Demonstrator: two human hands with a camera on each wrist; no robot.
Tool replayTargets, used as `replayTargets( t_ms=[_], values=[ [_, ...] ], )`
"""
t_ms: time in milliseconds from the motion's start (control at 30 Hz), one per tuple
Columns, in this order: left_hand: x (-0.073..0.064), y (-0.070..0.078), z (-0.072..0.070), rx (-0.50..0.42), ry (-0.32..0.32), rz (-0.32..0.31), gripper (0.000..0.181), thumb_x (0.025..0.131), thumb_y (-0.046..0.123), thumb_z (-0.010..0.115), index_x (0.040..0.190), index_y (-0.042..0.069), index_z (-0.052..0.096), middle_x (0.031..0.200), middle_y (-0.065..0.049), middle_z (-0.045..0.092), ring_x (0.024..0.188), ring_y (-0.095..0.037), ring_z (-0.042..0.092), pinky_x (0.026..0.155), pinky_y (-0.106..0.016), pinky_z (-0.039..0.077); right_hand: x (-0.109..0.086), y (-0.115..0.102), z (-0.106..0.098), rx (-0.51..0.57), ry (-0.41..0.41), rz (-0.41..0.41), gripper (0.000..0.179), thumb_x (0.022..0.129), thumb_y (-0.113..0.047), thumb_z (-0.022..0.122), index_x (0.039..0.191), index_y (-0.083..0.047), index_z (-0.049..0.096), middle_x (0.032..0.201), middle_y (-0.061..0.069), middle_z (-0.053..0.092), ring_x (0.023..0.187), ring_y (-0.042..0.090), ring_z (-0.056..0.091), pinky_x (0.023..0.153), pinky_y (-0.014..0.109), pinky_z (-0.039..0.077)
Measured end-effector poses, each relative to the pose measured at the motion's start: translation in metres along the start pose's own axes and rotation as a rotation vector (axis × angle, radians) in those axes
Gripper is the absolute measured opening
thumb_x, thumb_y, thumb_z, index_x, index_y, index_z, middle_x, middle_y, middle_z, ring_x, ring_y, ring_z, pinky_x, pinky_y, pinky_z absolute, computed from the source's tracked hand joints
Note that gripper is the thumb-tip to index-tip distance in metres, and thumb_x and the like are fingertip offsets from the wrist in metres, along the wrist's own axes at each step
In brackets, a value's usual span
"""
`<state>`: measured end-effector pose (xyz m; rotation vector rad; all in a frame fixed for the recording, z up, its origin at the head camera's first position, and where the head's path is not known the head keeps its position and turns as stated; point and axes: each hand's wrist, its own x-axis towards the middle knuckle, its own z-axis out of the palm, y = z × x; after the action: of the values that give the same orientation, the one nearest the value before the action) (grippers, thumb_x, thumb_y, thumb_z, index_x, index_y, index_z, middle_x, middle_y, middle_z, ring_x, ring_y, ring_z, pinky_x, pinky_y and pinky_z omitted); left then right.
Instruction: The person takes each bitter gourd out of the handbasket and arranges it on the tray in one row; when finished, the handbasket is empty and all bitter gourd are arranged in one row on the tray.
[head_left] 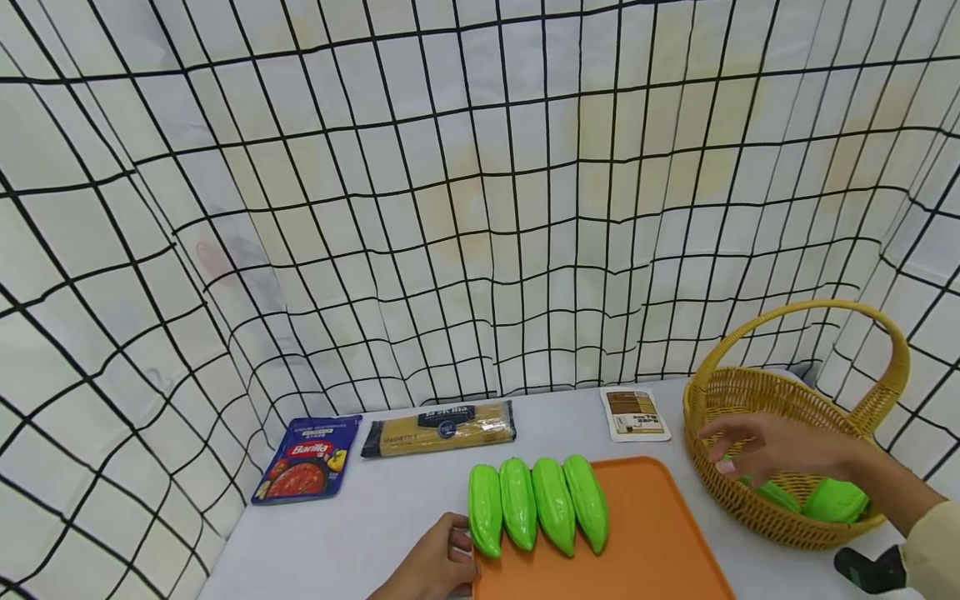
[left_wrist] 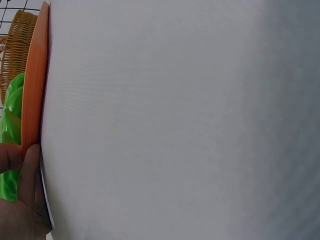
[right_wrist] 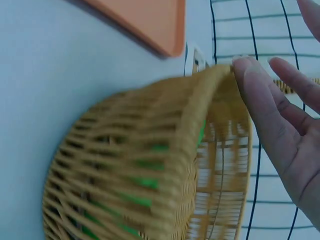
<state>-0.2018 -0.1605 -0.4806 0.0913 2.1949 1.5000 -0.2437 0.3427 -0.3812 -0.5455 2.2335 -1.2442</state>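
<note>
My left hand (head_left: 438,560) holds the left rim of an orange tray (head_left: 648,542); in the left wrist view its thumb and fingers pinch the tray edge (left_wrist: 35,85). Several glossy, bright green, elongated plastic-looking vegetables (head_left: 553,504) lie side by side on the tray's left part, tapered ends toward me. On the right, my right hand (head_left: 772,450) hovers over a wicker basket (head_left: 708,479) with fingers extended and nothing in them. The right wrist view shows those fingers by the basket's rim (right_wrist: 192,100). More green pieces (head_left: 836,502) lie inside the basket, partly hidden by the hand and wall.
Along the back of the white table lie a blue Barilla pouch (head_left: 306,460), a spaghetti pack (head_left: 442,428) and a small brown-and-white packet (head_left: 634,414). The basket's tall handle (head_left: 810,305) arches above it. A white wall with black netting (head_left: 480,208) encloses the table.
</note>
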Motion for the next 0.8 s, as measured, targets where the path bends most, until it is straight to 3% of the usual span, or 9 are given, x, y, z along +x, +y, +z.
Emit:
replayTargets(
  t_ms=[233, 500, 667, 800],
  values=[
    [0.0, 0.001, 0.0, -0.001, 0.004, 0.014, 0.059, 0.08, -0.002, 0.066, 0.134, -0.011, 0.042, 0.105, -0.013, 0.055, 0.091, -0.017, 0.062, 0.076, -0.036, 0.062, 0.0, 0.012, -0.02, -0.002, 0.016, 0.077, 0.066, 0.097, -0.018, 0.062, 0.15, 0.007, 0.032, 0.132, 0.021, 0.056, 0.107, 0.029, 0.064, 0.08, 0.043, 0.062],
    [-0.001, 0.001, 0.001, -0.012, -0.001, 0.018, 0.058, 0.081, -0.003, 0.066, 0.133, -0.01, 0.043, 0.105, -0.013, 0.055, 0.091, -0.017, 0.062, 0.076, -0.037, 0.062, 0.005, 0.016, -0.026, 0.05, -0.006, 0.207, 0.076, 0.094, -0.02, 0.066, 0.154, 0.003, 0.026, 0.141, 0.026, 0.049, 0.11, 0.031, 0.064, 0.087, 0.048, 0.06],
    [-0.002, 0.001, 0.001, -0.02, -0.003, 0.031, 0.058, 0.08, -0.003, 0.067, 0.133, -0.011, 0.043, 0.104, -0.013, 0.055, 0.092, -0.017, 0.063, 0.076, -0.037, 0.062, 0.008, 0.014, -0.033, 0.003, 0.024, 0.193, 0.077, 0.097, -0.023, 0.064, 0.155, 0.003, 0.022, 0.149, 0.038, 0.034, 0.122, 0.041, 0.058, 0.09, 0.053, 0.059],
    [-0.002, 0.0, 0.0, -0.015, 0.0, 0.021, 0.057, 0.081, -0.003, 0.067, 0.133, -0.012, 0.043, 0.104, -0.013, 0.055, 0.092, -0.017, 0.063, 0.077, -0.036, 0.062, 0.011, 0.017, -0.043, -0.049, 0.069, 0.155, 0.075, 0.099, -0.026, 0.061, 0.156, 0.003, 0.022, 0.152, 0.041, 0.026, 0.128, 0.048, 0.051, 0.094, 0.058, 0.056]
  ],
)
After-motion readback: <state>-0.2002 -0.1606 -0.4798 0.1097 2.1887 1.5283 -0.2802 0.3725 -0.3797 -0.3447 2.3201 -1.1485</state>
